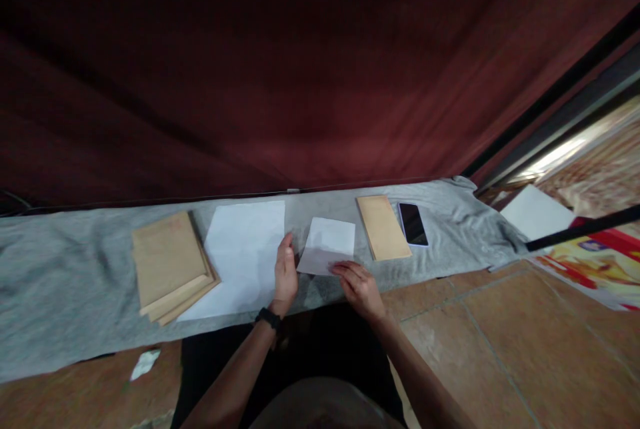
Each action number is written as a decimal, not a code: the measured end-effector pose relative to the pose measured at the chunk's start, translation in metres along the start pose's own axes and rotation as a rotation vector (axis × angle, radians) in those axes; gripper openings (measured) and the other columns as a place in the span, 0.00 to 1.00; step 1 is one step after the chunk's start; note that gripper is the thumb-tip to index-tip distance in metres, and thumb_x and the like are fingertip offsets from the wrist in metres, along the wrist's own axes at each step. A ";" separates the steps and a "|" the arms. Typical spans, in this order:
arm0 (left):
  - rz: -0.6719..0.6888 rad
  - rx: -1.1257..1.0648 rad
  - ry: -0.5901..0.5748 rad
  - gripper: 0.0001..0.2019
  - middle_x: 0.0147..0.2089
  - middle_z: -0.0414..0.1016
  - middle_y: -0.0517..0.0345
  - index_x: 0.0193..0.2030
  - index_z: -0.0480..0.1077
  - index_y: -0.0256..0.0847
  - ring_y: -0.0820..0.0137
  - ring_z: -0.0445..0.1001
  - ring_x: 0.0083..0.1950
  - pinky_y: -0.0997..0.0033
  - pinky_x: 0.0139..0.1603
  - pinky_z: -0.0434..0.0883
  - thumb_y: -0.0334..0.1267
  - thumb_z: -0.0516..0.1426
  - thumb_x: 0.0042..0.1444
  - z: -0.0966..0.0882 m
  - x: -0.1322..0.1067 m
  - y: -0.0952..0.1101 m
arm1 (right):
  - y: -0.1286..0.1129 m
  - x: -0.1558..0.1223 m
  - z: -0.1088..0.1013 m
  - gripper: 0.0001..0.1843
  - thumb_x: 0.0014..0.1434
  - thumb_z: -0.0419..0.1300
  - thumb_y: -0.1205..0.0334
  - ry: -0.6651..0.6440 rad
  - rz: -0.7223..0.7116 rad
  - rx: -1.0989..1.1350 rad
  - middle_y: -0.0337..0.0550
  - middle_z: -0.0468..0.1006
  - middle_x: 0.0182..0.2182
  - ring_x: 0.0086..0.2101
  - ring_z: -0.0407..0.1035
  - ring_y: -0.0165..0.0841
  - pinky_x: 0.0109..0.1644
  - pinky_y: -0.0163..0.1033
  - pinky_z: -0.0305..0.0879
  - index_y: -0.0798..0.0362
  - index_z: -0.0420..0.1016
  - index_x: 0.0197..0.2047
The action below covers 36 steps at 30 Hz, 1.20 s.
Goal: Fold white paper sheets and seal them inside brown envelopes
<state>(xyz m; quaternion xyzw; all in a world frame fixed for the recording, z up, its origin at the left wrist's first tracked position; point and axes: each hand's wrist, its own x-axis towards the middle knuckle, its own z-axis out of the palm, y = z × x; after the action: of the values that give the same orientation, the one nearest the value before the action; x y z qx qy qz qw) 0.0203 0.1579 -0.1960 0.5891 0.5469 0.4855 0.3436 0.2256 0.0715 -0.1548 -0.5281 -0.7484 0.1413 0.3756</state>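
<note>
A folded white sheet of paper lies on a grey cloth spread over the floor. My left hand rests edge-down on the cloth just left of it, fingers held together and straight, a black watch on the wrist. My right hand lies on the near edge of the folded paper, fingers spread flat and pressing it. A stack of white sheets sits left of my left hand.
A pile of brown envelopes lies at the left, a single brown envelope and a dark phone at the right. A dark red curtain hangs behind. A paper scrap lies on the tiled floor.
</note>
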 end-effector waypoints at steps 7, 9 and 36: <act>-0.053 -0.149 -0.198 0.25 0.55 0.79 0.47 0.50 0.77 0.38 0.59 0.75 0.58 0.51 0.64 0.69 0.54 0.46 0.68 -0.005 0.004 0.011 | 0.012 -0.025 0.000 0.14 0.63 0.55 0.70 -0.059 0.037 0.137 0.44 0.80 0.47 0.52 0.72 0.37 0.60 0.49 0.68 0.47 0.77 0.48; -0.006 -0.087 -0.224 0.22 0.55 0.79 0.49 0.50 0.77 0.41 0.60 0.75 0.58 0.51 0.65 0.68 0.52 0.49 0.67 -0.004 0.004 0.010 | 0.014 -0.028 0.000 0.13 0.62 0.56 0.71 -0.068 0.054 0.153 0.43 0.81 0.46 0.51 0.73 0.37 0.61 0.51 0.66 0.47 0.76 0.46; 0.571 0.660 -0.651 0.23 0.72 0.59 0.52 0.68 0.62 0.45 0.63 0.55 0.74 0.51 0.74 0.52 0.46 0.48 0.70 0.019 -0.001 0.026 | 0.039 -0.035 -0.013 0.18 0.59 0.56 0.70 -0.115 0.070 0.087 0.44 0.79 0.52 0.56 0.70 0.36 0.67 0.55 0.56 0.47 0.74 0.51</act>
<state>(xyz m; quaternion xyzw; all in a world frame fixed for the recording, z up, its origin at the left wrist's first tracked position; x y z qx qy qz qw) 0.0465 0.1553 -0.1778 0.9107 0.3538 0.1545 0.1467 0.2669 0.0531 -0.1844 -0.5281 -0.7429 0.2168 0.3495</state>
